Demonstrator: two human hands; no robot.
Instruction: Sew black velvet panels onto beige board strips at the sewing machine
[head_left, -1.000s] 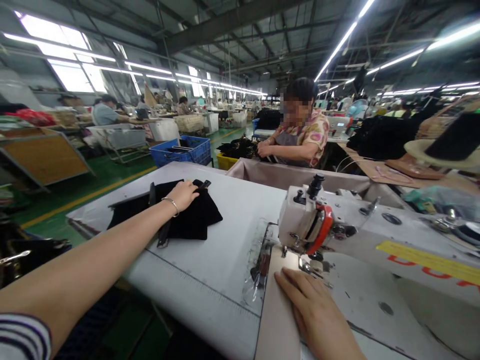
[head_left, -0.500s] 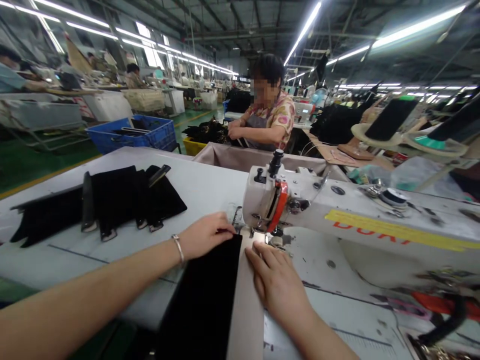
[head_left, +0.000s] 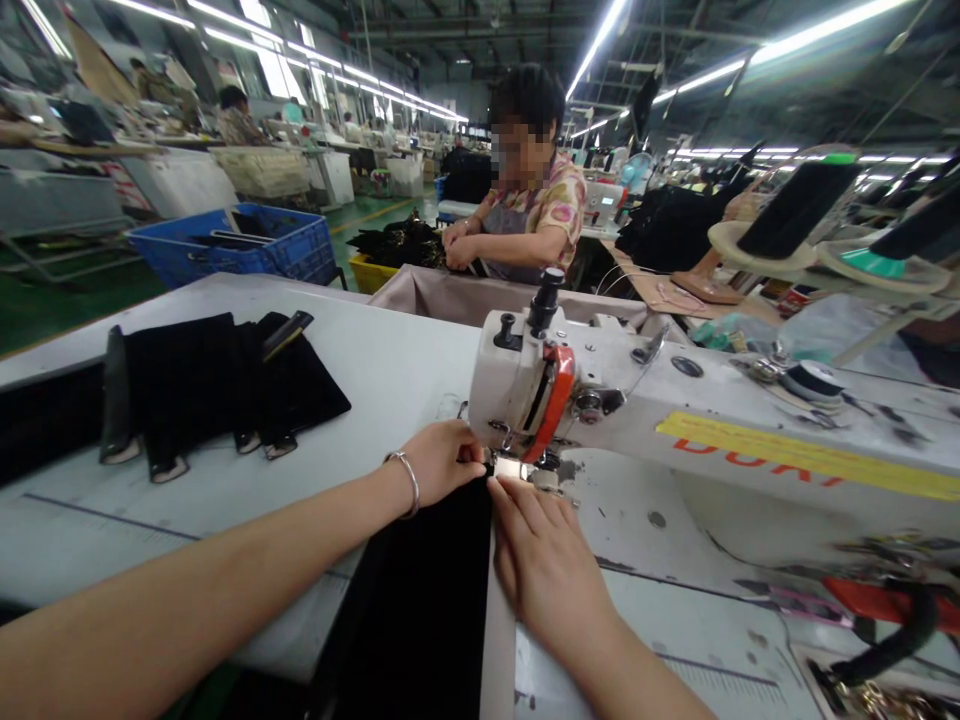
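Note:
A sewing machine (head_left: 517, 390) stands before me, its lit needle area just past my fingertips. My left hand (head_left: 442, 462), with a bangle at the wrist, pinches the far edge of a black fabric panel (head_left: 427, 600) close to the presser foot. Lying flat, fingers stretched forward, my right hand (head_left: 544, 550) presses on a pale strip (head_left: 501, 640) along the panel's right edge. The panel runs down toward me over the table's front edge. Its far end by the needle is partly hidden by my fingers.
Several black fabric pieces (head_left: 187, 375) with dark strips lie on the left of the white table (head_left: 390, 355). Beyond stand a blue crate (head_left: 232, 250) and a co-worker (head_left: 525, 200) handling something. Black thread cones (head_left: 799, 210) stand at right.
My left hand has shifted slightly right, nearer the needle, and the panel's far edge went with it. My right hand stays beside the presser foot. The view has turned a little.

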